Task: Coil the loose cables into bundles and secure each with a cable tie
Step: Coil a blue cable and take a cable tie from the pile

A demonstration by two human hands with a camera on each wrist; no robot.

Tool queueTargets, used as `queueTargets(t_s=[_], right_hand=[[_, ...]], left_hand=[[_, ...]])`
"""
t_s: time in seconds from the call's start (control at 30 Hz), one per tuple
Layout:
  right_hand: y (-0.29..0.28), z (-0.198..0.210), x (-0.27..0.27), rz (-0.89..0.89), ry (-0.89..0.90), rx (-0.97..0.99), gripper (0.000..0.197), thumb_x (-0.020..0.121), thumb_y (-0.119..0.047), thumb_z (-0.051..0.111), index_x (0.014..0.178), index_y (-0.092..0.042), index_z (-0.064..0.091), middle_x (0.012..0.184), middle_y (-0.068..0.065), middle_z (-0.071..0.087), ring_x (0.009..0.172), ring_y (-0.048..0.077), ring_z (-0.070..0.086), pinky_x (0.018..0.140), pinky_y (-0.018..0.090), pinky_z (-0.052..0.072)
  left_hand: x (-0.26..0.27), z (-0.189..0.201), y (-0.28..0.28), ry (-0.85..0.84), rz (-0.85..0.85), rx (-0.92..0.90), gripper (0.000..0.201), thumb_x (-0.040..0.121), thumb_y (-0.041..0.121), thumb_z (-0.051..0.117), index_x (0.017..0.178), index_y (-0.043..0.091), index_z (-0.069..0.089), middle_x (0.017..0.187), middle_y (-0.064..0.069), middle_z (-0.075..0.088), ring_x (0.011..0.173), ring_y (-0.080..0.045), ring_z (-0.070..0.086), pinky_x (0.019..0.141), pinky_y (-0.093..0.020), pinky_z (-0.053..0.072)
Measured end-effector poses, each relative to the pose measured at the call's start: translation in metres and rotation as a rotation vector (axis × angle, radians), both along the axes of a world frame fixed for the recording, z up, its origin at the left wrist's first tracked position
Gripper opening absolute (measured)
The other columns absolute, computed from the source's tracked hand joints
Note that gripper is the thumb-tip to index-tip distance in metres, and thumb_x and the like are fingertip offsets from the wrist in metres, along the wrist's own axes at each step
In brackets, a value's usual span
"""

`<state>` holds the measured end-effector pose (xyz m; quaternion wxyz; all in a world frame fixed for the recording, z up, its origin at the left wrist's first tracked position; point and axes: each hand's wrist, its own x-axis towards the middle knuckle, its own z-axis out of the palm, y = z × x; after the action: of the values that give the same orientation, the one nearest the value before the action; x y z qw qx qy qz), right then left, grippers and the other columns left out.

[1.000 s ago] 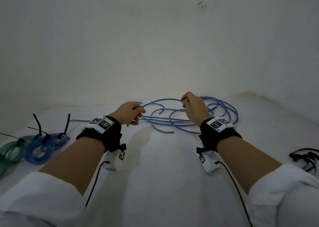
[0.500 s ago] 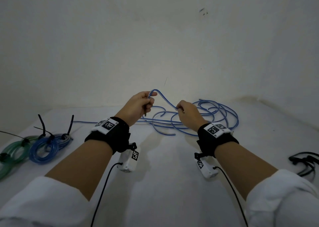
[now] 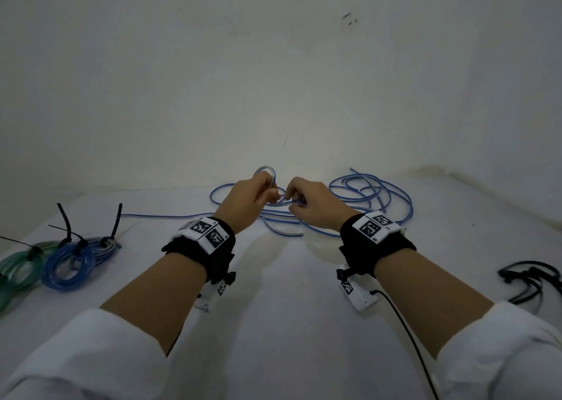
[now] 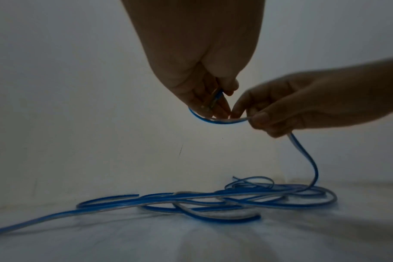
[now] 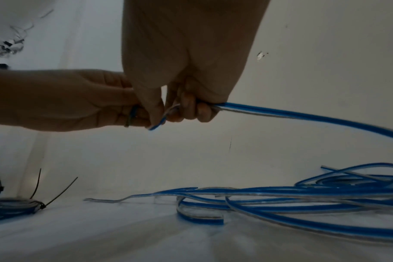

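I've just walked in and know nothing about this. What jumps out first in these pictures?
Two hands meet at the centre, the left hand and right hand both pinching a blue cable and forming a small raised loop; the rest sprawls loose on the white table behind. At far left lie coiled blue and green bundles already tied with black cable ties.

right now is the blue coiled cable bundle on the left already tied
Yes, black cable ties cinch the blue coiled cable bundle, tails sticking up.
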<state>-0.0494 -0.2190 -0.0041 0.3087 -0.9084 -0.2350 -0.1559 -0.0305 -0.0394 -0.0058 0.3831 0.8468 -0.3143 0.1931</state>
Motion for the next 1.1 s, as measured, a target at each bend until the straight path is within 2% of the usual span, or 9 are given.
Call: queueTargets(t_s=[0.2,0.33,0.4,0.5,0.67,0.73,0.87,1.0,1.1], right_hand=[[-0.004,0.002,0.004,-0.067,-0.168,-0.114,0.005,0.085,-0.016,0.063,0.087,-0.012,0.064,0.085,0.003,0.065,0.075,0.017,0.054,0.071,0.031,0.044],[0.004,0.003,0.001,0.018,-0.205,-0.134,0.014,0.090,-0.011,0.053,0.085,-0.003,0.063,0.079,0.012,0.062,0.072,0.020,0.048,0.070,0.034,0.038],[0.006,0.004,0.001,0.018,-0.230,-0.173,0.019,0.092,-0.015,0.049,0.085,-0.005,0.064,0.077,0.007,0.062,0.072,0.017,0.045,0.070,0.034,0.033],[0.005,0.005,0.004,-0.054,-0.220,-0.216,0.018,0.095,-0.024,0.050,0.089,-0.014,0.064,0.072,-0.007,0.057,0.080,0.013,0.042,0.078,0.033,0.028],[0.003,0.004,0.006,-0.049,-0.109,-0.104,0.018,0.095,-0.027,0.050,0.090,-0.015,0.062,0.065,-0.012,0.048,0.084,0.013,0.039,0.086,0.034,0.026],[0.004,0.005,0.005,-0.029,-0.067,-0.054,0.019,0.096,-0.025,0.049,0.089,-0.013,0.062,0.064,-0.014,0.045,0.079,0.012,0.040,0.084,0.034,0.026],[0.007,0.006,0.001,0.024,0.026,0.115,0.017,0.096,-0.019,0.048,0.087,-0.010,0.059,0.062,-0.007,0.044,0.061,0.008,0.039,0.065,0.028,0.030],[0.004,0.008,-0.002,0.045,0.108,0.275,0.003,0.090,-0.011,0.053,0.087,-0.010,0.053,0.071,0.003,0.050,0.063,0.013,0.041,0.059,0.021,0.034],[-0.001,0.004,0.000,0.004,0.035,0.205,0.014,0.084,-0.002,0.053,0.089,-0.013,0.046,0.073,0.000,0.051,0.063,0.015,0.042,0.056,0.016,0.034]], left_hand=[[0.002,-0.001,0.002,-0.058,0.110,0.111,0.011,0.095,0.013,0.042,0.090,0.006,0.048,0.078,-0.004,0.070,0.071,-0.016,0.066,0.073,-0.038,0.053],[0.000,0.001,-0.001,-0.075,0.177,0.232,0.014,0.095,0.016,0.040,0.085,0.010,0.047,0.070,-0.002,0.066,0.057,-0.010,0.056,0.067,-0.036,0.049],[-0.002,0.000,-0.001,-0.029,0.146,0.273,0.017,0.096,0.018,0.039,0.082,0.012,0.045,0.068,-0.002,0.063,0.056,-0.013,0.054,0.066,-0.037,0.047],[-0.003,-0.002,0.002,0.068,0.052,0.211,0.027,0.098,0.018,0.037,0.072,0.014,0.042,0.058,0.000,0.054,0.054,-0.013,0.047,0.060,-0.030,0.039],[-0.007,-0.001,-0.001,0.288,-0.086,-0.013,0.033,0.101,0.017,0.031,0.071,0.009,0.043,0.057,0.005,0.042,0.046,-0.003,0.038,0.051,-0.014,0.031],[-0.008,-0.002,-0.002,0.393,-0.142,-0.130,0.032,0.101,0.013,0.030,0.071,0.009,0.039,0.057,0.002,0.034,0.045,-0.003,0.031,0.050,-0.016,0.028],[-0.008,0.001,-0.002,0.549,-0.185,-0.278,0.029,0.098,0.009,0.031,0.071,0.009,0.040,0.054,0.006,0.030,0.045,-0.004,0.026,0.046,-0.017,0.023],[-0.007,0.003,0.000,0.516,-0.192,-0.301,0.023,0.099,0.008,0.030,0.083,0.003,0.044,0.059,0.000,0.027,0.045,-0.004,0.027,0.047,-0.016,0.024],[-0.007,0.005,0.002,0.476,-0.188,-0.321,0.028,0.101,0.009,0.028,0.077,0.006,0.042,0.062,-0.001,0.026,0.045,-0.002,0.029,0.047,-0.013,0.026]])
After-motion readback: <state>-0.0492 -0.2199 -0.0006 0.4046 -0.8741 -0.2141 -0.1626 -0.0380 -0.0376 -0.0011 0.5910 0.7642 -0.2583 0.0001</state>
